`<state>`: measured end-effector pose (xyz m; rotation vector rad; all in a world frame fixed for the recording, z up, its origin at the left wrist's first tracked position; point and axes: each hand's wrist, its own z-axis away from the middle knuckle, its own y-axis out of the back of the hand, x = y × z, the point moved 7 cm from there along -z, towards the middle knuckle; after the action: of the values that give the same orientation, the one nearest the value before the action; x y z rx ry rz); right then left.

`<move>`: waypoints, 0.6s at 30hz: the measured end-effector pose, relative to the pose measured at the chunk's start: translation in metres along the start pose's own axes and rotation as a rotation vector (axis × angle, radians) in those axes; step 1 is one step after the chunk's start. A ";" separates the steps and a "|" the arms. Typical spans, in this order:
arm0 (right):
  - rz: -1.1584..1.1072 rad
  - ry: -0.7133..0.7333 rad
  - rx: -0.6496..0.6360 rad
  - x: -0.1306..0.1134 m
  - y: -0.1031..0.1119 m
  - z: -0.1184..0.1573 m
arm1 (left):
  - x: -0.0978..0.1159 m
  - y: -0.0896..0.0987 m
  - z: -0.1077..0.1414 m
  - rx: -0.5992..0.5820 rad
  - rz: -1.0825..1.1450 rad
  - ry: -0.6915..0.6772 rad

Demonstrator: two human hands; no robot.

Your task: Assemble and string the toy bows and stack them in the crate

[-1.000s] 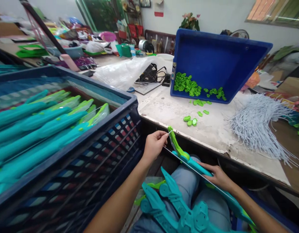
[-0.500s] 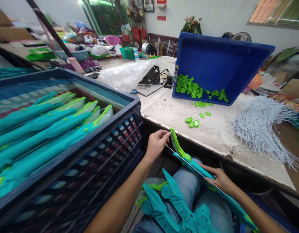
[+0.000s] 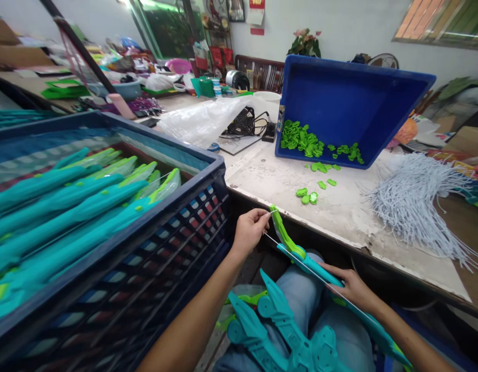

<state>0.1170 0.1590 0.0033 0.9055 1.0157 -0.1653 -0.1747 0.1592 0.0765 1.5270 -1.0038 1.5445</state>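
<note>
A toy bow, with a teal body (image 3: 314, 267) and a bright green end limb (image 3: 284, 235), lies slantwise over my lap. My left hand (image 3: 249, 231) is closed in a pinch on a thin white cord (image 3: 301, 263) beside the limb's tip. From those fingers the cord runs taut along the bow towards the lower right, and a short piece reaches the green tip. Around the teal body my right hand (image 3: 355, 288) is closed, its thumb side towards the green end. More teal plastic parts (image 3: 285, 323) rest on my thighs, below the bow.
At left stands a dark blue crate (image 3: 176, 258) of teal and green bows. A tilted blue bin (image 3: 351, 103) with small green pieces (image 3: 301, 138) sits on the white table (image 3: 254, 175). Several green pieces lie before it. To the right is a bundle of white cords (image 3: 417, 201).
The left hand and the green limb tip have shifted very slightly left in view. Both hands keep the same hold.
</note>
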 end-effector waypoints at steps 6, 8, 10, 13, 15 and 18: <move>-0.005 -0.001 -0.004 0.000 0.000 0.001 | -0.001 0.002 0.002 0.027 -0.022 -0.030; -0.001 0.000 -0.009 0.001 0.000 0.001 | -0.001 -0.001 0.004 0.008 -0.020 -0.029; 0.005 0.005 -0.010 0.001 -0.001 0.001 | -0.001 -0.004 0.004 -0.007 -0.004 -0.029; 0.033 0.009 -0.014 0.003 -0.005 0.003 | 0.000 -0.008 0.002 -0.039 0.080 -0.015; 0.066 0.008 -0.012 0.003 -0.008 0.007 | 0.000 -0.010 0.001 -0.099 0.140 0.016; 0.145 0.016 0.000 0.001 -0.010 0.016 | -0.001 -0.009 0.004 -0.196 0.158 0.071</move>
<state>0.1229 0.1415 0.0002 0.9787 0.9610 -0.0360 -0.1647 0.1596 0.0762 1.2753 -1.2213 1.5454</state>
